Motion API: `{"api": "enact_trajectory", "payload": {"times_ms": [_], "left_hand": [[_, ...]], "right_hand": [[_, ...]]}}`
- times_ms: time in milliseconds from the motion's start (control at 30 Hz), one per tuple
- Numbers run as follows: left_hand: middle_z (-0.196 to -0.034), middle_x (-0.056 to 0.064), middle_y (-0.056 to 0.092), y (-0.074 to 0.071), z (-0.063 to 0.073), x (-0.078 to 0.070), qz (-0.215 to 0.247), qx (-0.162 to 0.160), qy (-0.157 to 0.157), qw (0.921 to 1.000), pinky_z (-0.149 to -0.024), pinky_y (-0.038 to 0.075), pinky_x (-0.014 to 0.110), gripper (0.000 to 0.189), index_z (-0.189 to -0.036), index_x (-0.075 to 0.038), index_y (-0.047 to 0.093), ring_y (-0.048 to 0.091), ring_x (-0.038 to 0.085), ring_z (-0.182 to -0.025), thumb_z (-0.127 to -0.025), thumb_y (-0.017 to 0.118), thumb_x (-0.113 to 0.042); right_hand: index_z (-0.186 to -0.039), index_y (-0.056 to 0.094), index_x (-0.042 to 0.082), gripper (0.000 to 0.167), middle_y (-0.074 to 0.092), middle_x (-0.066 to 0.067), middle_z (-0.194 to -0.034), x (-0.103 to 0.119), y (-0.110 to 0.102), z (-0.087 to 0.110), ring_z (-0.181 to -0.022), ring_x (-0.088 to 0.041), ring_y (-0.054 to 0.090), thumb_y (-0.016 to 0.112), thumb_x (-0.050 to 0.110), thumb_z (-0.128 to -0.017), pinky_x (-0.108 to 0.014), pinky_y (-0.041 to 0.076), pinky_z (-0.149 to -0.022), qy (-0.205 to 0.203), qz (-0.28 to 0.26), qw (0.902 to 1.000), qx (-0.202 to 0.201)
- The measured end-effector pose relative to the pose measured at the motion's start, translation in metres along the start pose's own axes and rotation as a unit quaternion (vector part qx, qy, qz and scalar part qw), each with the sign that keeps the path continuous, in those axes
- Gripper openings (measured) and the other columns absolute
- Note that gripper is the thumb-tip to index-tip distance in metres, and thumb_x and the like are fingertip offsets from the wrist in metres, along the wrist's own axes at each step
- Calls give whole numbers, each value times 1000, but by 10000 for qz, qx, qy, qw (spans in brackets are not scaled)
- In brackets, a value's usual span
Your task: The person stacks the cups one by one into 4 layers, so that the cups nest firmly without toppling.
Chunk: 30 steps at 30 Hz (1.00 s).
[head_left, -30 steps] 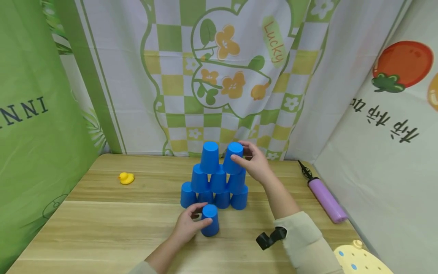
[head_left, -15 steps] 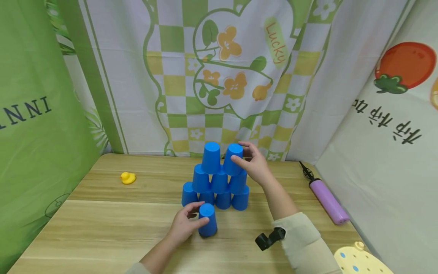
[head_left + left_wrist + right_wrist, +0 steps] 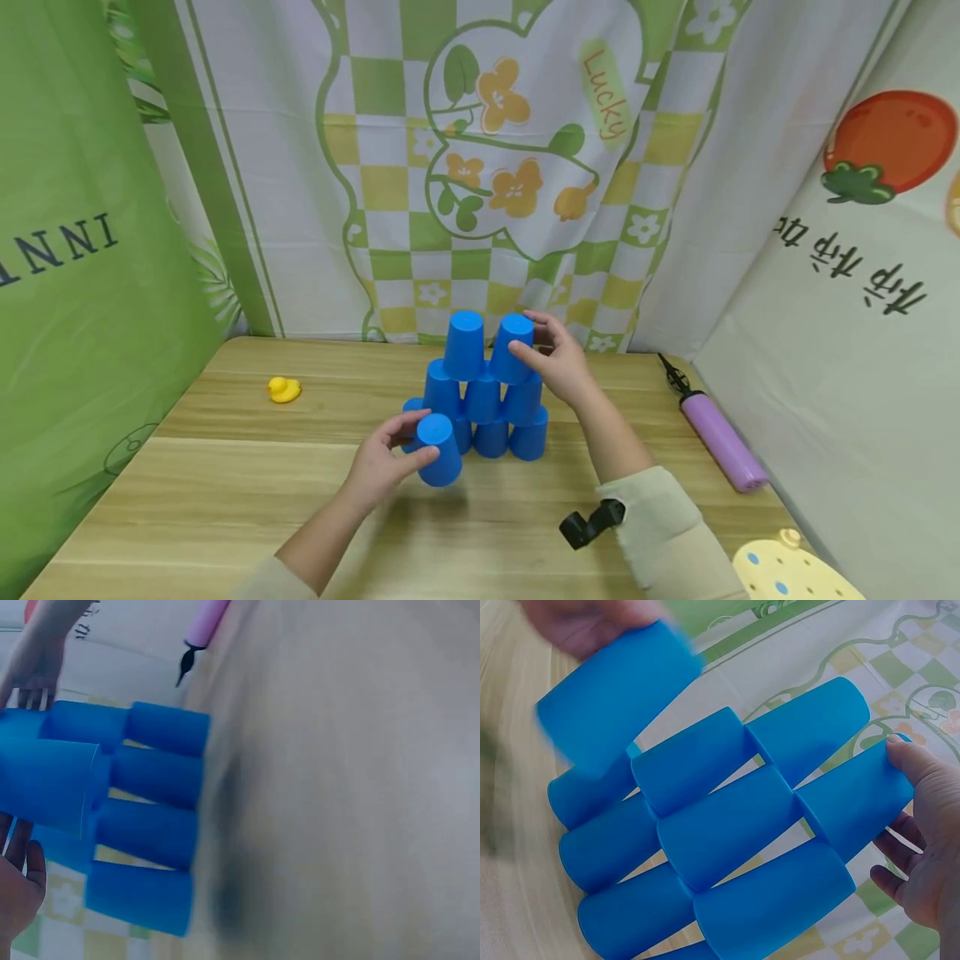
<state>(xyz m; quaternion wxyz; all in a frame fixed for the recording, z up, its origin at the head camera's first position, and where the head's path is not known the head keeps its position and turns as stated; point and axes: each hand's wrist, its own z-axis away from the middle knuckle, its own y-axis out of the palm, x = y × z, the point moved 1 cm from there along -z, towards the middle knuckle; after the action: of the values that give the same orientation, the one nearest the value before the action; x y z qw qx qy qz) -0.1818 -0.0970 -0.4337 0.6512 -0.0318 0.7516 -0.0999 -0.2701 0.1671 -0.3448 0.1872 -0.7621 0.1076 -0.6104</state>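
My left hand (image 3: 377, 469) holds an upside-down blue plastic cup (image 3: 441, 454) between thumb and fingers, raised over the table in front of a pyramid of matching cups. In the right wrist view that cup (image 3: 619, 697) looks blurred and overlaps the lower rows. The pyramid has several cups in its bottom row, three in the middle (image 3: 482, 400) and two on top. My right hand (image 3: 561, 360) grips the top row's right-hand cup (image 3: 512, 354), with the thumb on its near side, as the right wrist view also shows. Its neighbour, the top left cup (image 3: 464, 348), stands untouched.
A yellow rubber duck (image 3: 284, 389) sits at the left of the wooden table (image 3: 225, 500). Along the right edge lies a purple hand pump (image 3: 723, 442) with a black nozzle. A pale yellow spotted object (image 3: 791, 571) is at bottom right. Printed curtains surround the table.
My left hand has lifted its cup off the table and carried it up and to the left, toward the pyramid. The right hand keeps its hold on the top right cup.
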Motion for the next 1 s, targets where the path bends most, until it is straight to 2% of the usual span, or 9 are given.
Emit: {"api": "enact_trajectory", "payload": {"times_ms": [167, 267, 400, 467, 533, 667, 833, 1000], "left_hand": [[-127, 14, 63, -22, -11, -39, -287, -47, 559, 9980, -94, 47, 40, 46, -130, -7, 60, 56, 24, -113, -86, 74, -13], [-128, 14, 62, -32, -19, -65, -402, -74, 924, 9949, -93, 47, 33, 48, -132, -6, 58, 56, 17, -111, -87, 73, -11], [-126, 15, 63, -37, -36, -98, -443, -125, 1480, 9879, -89, 47, 24, 48, -133, -4, 58, 56, 8, -107, -87, 73, -9], [-125, 16, 63, -37, -46, -111, -462, -105, 1686, 9845, -89, 47, 25, 48, -133, -3, 58, 56, 7, -106, -87, 73, -10], [-125, 15, 63, -36, -56, -122, -441, -59, 1757, 9834, -88, 47, 28, 48, -133, -4, 58, 56, 9, -106, -88, 73, -12], [-123, 13, 63, -30, -75, -138, -297, -17, 1621, 9863, -87, 47, 30, 48, -133, -8, 58, 56, 14, -107, -89, 72, -17], [-122, 12, 64, -20, -96, -153, -316, -76, 1538, 9876, -87, 48, 33, 48, -134, -10, 58, 57, 20, -109, -89, 72, -23], [-125, 11, 63, -5, -114, -162, -477, 33, 1382, 9892, -91, 50, 38, 52, -137, -13, 56, 58, 24, -111, -90, 71, -29]], "right_hand": [[-147, 40, 17, 60, 51, -17, -141, 0, -1, 1, -132, -35, 47, 65, 32, -95, -54, 37, -113, 17, -11, 10000, 36], [-148, 39, 18, 61, 50, -17, -141, 0, -1, 1, -133, -35, 46, 65, 32, -94, -54, 36, -113, 2, -11, 10000, 51], [-148, 39, 17, 61, 50, -18, -142, 0, -1, 2, -133, -35, 46, 65, 30, -94, -55, 36, -112, -29, -18, 10000, 64], [-148, 39, 17, 61, 50, -17, -141, -1, -1, 2, -133, -35, 46, 65, 29, -94, -54, 36, -112, -25, -26, 10000, 64], [-148, 40, 17, 60, 51, -17, -141, 0, -1, 2, -133, -34, 47, 65, 29, -94, -54, 37, -112, -16, -28, 10000, 64], [-148, 40, 16, 60, 51, -17, -140, 0, -1, 3, -132, -34, 47, 65, 28, -94, -54, 37, -112, -14, -23, 10000, 76], [-148, 40, 17, 61, 52, -16, -141, -1, -1, 2, -133, -34, 47, 66, 29, -94, -54, 37, -112, -17, -40, 9999, 90], [-148, 40, 19, 60, 52, -15, -141, -2, -2, 2, -133, -33, 48, 66, 30, -94, -54, 37, -112, 18, -72, 9999, 85]]}}
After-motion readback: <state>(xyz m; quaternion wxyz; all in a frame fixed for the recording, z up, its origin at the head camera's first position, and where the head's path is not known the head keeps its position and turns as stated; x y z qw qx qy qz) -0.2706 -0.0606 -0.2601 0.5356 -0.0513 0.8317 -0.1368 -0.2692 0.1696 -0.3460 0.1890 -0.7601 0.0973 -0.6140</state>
